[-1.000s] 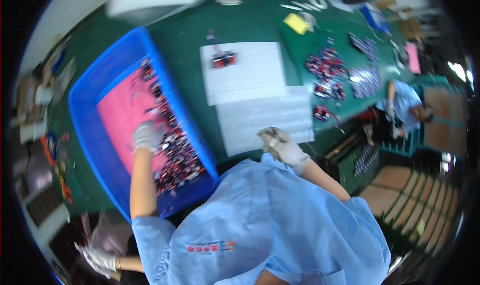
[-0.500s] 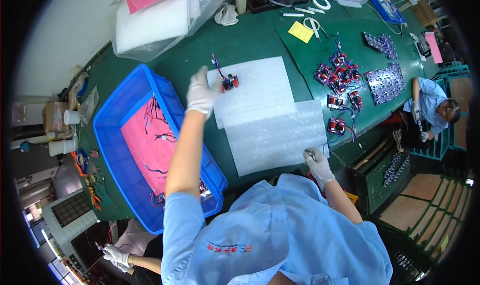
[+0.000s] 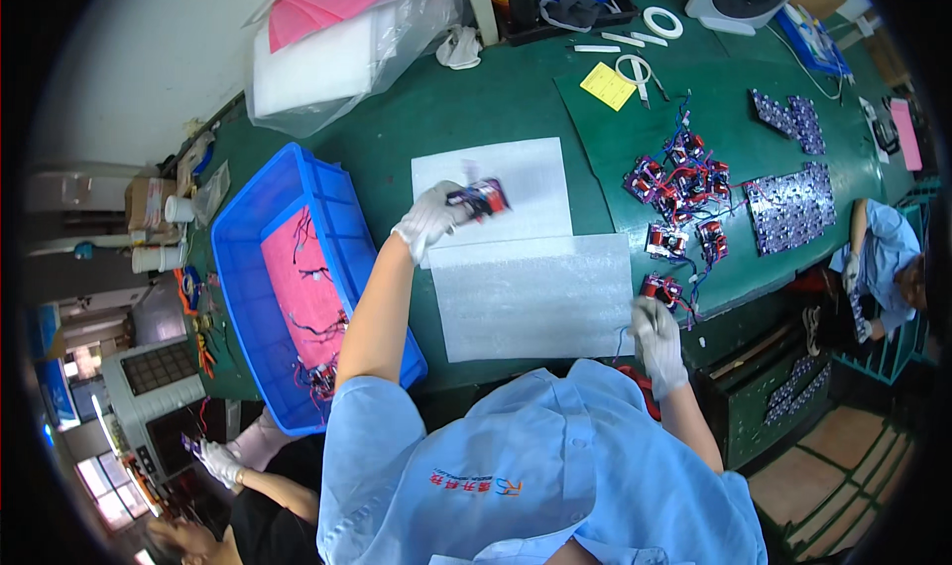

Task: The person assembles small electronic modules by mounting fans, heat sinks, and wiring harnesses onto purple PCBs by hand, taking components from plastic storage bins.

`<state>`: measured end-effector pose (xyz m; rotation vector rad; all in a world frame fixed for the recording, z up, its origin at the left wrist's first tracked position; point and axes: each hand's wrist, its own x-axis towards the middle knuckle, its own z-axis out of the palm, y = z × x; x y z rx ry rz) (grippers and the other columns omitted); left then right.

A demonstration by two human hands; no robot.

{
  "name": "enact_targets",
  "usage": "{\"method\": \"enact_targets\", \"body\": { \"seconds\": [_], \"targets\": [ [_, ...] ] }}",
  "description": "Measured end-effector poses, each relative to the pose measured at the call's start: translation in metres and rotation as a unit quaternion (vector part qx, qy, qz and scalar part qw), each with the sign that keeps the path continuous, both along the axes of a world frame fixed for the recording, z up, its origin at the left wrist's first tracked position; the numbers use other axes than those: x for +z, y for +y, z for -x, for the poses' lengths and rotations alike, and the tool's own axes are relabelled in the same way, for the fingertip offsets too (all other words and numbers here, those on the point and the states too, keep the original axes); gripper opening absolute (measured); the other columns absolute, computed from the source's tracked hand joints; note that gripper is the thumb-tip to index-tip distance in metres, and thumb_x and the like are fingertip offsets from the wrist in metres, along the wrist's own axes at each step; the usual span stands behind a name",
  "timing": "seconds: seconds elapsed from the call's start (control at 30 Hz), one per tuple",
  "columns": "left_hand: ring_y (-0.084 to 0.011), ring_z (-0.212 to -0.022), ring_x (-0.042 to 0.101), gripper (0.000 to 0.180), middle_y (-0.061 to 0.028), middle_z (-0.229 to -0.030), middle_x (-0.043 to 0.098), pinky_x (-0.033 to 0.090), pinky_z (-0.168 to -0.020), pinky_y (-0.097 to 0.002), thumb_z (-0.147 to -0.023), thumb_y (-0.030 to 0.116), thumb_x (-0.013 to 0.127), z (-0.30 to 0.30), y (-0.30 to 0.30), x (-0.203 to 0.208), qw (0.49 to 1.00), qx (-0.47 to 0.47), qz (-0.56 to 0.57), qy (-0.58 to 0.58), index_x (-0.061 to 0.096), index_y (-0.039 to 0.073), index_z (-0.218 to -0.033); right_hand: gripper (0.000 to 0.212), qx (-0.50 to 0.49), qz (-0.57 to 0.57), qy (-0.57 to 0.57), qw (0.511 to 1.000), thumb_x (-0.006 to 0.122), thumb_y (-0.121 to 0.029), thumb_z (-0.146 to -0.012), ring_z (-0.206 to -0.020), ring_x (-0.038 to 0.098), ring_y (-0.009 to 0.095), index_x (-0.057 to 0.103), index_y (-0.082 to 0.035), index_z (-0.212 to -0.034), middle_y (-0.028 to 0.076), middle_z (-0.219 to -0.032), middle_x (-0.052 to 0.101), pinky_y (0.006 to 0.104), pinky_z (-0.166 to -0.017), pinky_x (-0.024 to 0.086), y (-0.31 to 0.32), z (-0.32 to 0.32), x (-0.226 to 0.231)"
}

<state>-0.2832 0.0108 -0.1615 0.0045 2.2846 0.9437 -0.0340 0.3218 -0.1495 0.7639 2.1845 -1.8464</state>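
My left hand (image 3: 433,218), in a white glove, is closed on a small circuit board (image 3: 484,200) with red and dark parts, blurred by motion. It is above the upper of two overlapping white foam sheets (image 3: 535,302). My right hand (image 3: 658,345), also gloved, is at the lower right corner of the sheets. Its fingers are bent against the near edge of another wired circuit board (image 3: 662,289); the fingertips are partly hidden. Beyond it lie several similar boards (image 3: 684,178) in a tangle of red and blue wires.
On the left stands a blue bin (image 3: 332,203) with pink foam and wired boards inside. Bare board panels (image 3: 790,208) lie at the right, with tape rolls (image 3: 662,23) and a yellow note (image 3: 607,86) farther back. Two other people work at the left and right.
My left hand has lifted the circuit board off the upper foam sheet and moved it toward me and to the right. My right hand has come up to the nearest wired board. The view has shifted.
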Motion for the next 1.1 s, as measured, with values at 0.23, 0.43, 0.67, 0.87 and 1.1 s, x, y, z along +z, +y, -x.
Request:
{"method": "enact_targets", "body": {
  "seconds": [0.23,0.43,0.67,0.87,1.1],
  "targets": [
    [-0.0153,-0.065,0.058,0.044,-0.0115,-0.084,0.061,0.048,-0.061,-0.0263,-0.072,0.012,0.059,-0.137,0.069,0.13,0.971,-0.137,-0.19,0.052,0.052,-0.001,-0.113,0.065,0.222,0.304,0.049,0.925,0.049,-0.054,-0.086,-0.052,0.038,0.003,0.041,-0.006,-0.13,-0.002,-0.065,0.047,0.0204,-0.047,0.031,-0.039,0.092,0.078],
    [-0.0127,-0.073,0.061,0.044,-0.0139,-0.096,0.061,0.048,-0.052,-0.0194,-0.088,0.026,0.05,-0.185,0.069,0.165,0.899,0.171,-0.395,-0.086,0.048,-0.005,-0.119,0.062,0.117,0.532,-0.114,0.831,0.046,-0.053,-0.088,-0.066,0.056,0.008,0.048,-0.001,-0.122,0.004,-0.075,0.057,0.0218,-0.063,0.047,-0.055,0.07,0.069],
    [-0.0168,-0.079,0.063,0.051,-0.0172,-0.1,0.061,0.05,-0.052,-0.021,-0.087,0.04,0.055,-0.23,0.064,0.149,0.805,0.314,-0.503,-0.012,0.052,-0.007,-0.107,0.056,0.196,0.584,-0.105,0.781,0.051,-0.04,-0.088,-0.097,0.058,0.02,0.037,-0.001,-0.126,0.014,-0.111,0.055,0.0315,-0.088,0.047,-0.066,0.046,0.087],
    [-0.0105,-0.07,0.06,0.044,-0.0128,-0.099,0.062,0.046,-0.049,-0.0186,-0.088,0.035,0.054,-0.245,0.043,0.143,0.789,0.329,-0.516,-0.052,0.053,-0.005,-0.108,0.053,0.153,0.719,-0.148,0.661,0.051,-0.036,-0.088,-0.098,0.058,0.02,0.035,-0.002,-0.126,0.015,-0.113,0.055,0.0329,-0.087,0.049,-0.093,0.033,0.079],
    [-0.0228,-0.099,0.059,0.036,-0.0181,-0.112,0.055,0.053,-0.076,-0.031,-0.089,0.022,0.053,-0.255,0.004,0.137,0.726,0.339,-0.588,-0.11,0.047,-0.004,-0.113,0.053,0.043,0.711,-0.197,0.674,0.045,-0.046,-0.09,-0.083,0.065,0.022,0.054,0.003,-0.108,0.017,-0.098,0.063,0.033,-0.071,0.057,-0.139,0.017,0.087]
  ]
}}
